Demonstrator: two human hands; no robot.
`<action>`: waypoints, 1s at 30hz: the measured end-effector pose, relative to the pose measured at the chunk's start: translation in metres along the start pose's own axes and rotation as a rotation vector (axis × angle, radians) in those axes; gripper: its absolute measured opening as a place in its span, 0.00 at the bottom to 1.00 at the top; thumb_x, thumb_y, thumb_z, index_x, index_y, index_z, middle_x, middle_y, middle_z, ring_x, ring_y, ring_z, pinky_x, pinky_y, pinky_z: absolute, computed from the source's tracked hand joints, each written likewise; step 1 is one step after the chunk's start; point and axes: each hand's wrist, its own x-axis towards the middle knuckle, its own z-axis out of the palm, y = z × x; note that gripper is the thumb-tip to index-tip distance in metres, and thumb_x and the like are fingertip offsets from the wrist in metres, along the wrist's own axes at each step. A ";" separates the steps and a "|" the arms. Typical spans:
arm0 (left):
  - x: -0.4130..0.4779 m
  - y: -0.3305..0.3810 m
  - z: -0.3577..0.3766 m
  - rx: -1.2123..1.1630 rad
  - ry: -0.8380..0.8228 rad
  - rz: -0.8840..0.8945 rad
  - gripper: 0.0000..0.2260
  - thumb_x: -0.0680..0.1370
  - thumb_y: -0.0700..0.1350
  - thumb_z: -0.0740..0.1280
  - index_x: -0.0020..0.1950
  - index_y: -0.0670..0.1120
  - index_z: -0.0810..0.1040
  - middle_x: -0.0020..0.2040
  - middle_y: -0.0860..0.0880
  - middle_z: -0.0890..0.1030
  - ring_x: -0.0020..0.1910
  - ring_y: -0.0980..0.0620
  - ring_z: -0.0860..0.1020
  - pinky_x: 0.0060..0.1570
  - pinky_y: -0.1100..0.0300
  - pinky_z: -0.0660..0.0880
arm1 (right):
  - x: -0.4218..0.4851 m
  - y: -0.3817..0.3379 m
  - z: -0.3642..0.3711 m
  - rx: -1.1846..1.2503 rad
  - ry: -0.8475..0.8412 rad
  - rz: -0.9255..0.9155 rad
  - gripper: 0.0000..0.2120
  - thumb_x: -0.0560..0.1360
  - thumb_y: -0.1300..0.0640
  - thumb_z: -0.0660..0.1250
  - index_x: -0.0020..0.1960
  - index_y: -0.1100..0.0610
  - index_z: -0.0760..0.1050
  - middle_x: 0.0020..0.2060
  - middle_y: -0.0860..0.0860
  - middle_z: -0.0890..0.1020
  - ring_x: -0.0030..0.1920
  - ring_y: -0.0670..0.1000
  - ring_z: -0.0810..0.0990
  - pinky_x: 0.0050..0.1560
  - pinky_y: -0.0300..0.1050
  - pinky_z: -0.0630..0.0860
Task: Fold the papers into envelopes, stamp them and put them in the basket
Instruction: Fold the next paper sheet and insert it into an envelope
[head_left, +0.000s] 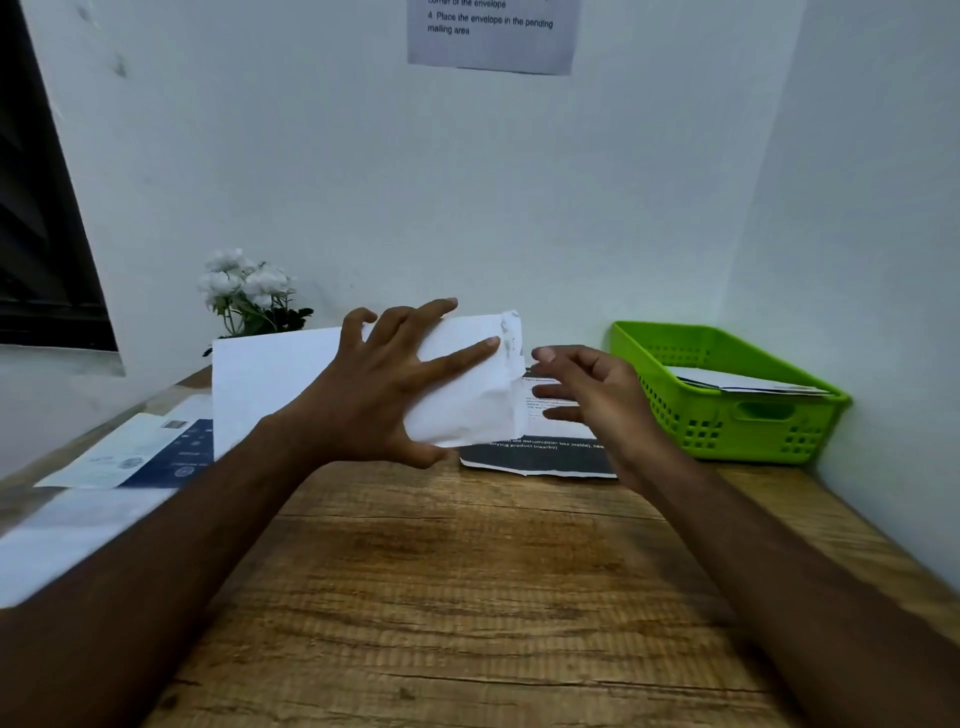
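Folded envelope held over the table.
Left hand grips the creased white envelope; right hand beside it, fingers relaxed.

Head view — forward, downward, close over desk.

Folded envelope — white, creased, rumpled at its right end; held off the table, long side roughly level, gripped by the left hand with fingers spread over the face and thumb under the lower edge.

Printed sheet — flat on the table below the envelope, dark band with white text along its near edge.

Blank white sheet to the left, behind the hand. Printed sheets, white and dark blue, lie flat further left.

Basket — bright green, perforated walls, at the right against the wall; white folded pieces lie inside.
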 end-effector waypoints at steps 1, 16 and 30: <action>0.000 0.000 0.001 0.001 -0.001 -0.003 0.46 0.62 0.72 0.64 0.77 0.59 0.54 0.75 0.41 0.58 0.68 0.39 0.63 0.61 0.39 0.60 | -0.001 0.000 0.000 0.024 -0.072 0.054 0.09 0.76 0.52 0.69 0.53 0.56 0.81 0.46 0.52 0.86 0.44 0.51 0.85 0.41 0.44 0.81; 0.003 0.005 0.003 -0.024 0.012 -0.023 0.47 0.61 0.70 0.68 0.77 0.60 0.55 0.76 0.41 0.56 0.69 0.38 0.62 0.60 0.42 0.65 | -0.003 0.004 0.006 -0.049 -0.017 -0.112 0.12 0.71 0.65 0.74 0.52 0.56 0.79 0.39 0.51 0.84 0.35 0.47 0.83 0.32 0.42 0.78; 0.002 0.011 -0.001 -0.010 0.061 0.086 0.45 0.64 0.68 0.69 0.77 0.56 0.56 0.77 0.40 0.54 0.71 0.39 0.60 0.66 0.40 0.58 | -0.006 -0.001 0.003 0.238 -0.119 0.059 0.09 0.72 0.60 0.73 0.52 0.58 0.80 0.43 0.52 0.86 0.41 0.50 0.85 0.38 0.43 0.79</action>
